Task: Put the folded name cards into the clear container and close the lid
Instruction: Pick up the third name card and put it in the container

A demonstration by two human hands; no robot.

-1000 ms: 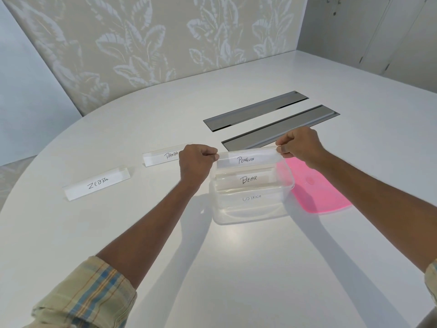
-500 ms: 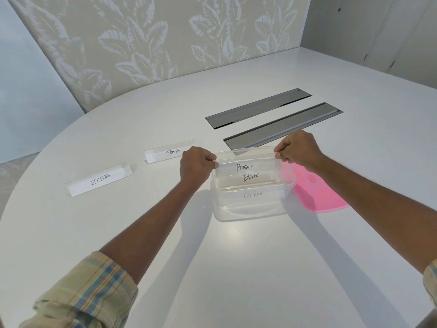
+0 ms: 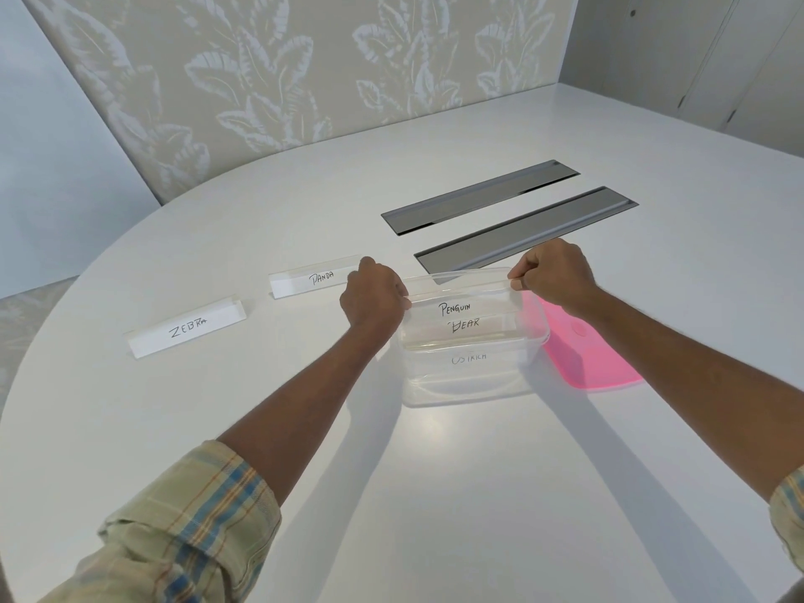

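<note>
- The white table (image 3: 435,493) carries everything, and we take the clear container (image 3: 470,385) as our marker: open-topped, ready to receive.
- The pink lid (image 3: 587,363) lies flat just right of the container, parked close, we judge, for the closing step.
- Our left hand (image 3: 374,298) and right hand (image 3: 550,272) each pinch one end of the PENGUIN card (image 3: 461,309), fingers curled tight. It's a two-ended hold that we reckon guards against bending, and the card is inside the container, towards its far wall.
- The BEAR card (image 3: 470,326) sits in the container just nearer us, and the OSTRICH card (image 3: 467,359) reads through the near wall.
- The PANDA card (image 3: 313,278) and ZEBRA card (image 3: 187,330) stand left of the container, ZEBRA farther out. Two to go!
</note>
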